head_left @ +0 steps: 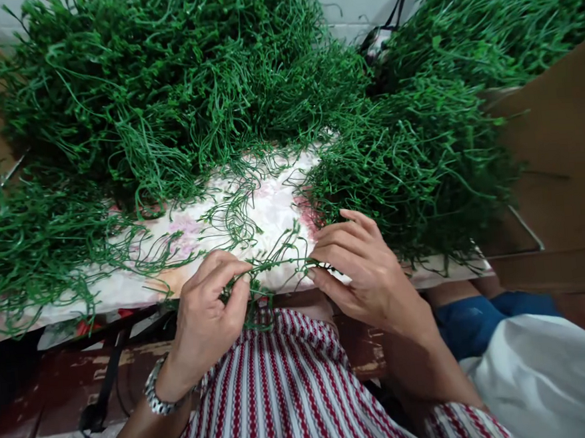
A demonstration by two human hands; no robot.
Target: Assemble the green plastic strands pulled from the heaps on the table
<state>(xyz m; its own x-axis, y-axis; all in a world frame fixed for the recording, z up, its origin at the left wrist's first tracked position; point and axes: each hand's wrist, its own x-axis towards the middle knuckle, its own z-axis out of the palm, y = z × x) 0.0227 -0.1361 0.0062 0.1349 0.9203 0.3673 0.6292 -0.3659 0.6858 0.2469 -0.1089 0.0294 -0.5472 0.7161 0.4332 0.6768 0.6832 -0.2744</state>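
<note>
The green strand [279, 263] is a thin, dark-green stem bearing fine, branching sprigs, held above the near edge of the floral cloth [276, 210]. The left hand [209, 303] pinches it with thumb and index fingertip together; the right hand [360, 267] grips it between thumb and fingers, nearly closed. Its long axis runs left to right, with several sprigs pointing far and right.
</note>
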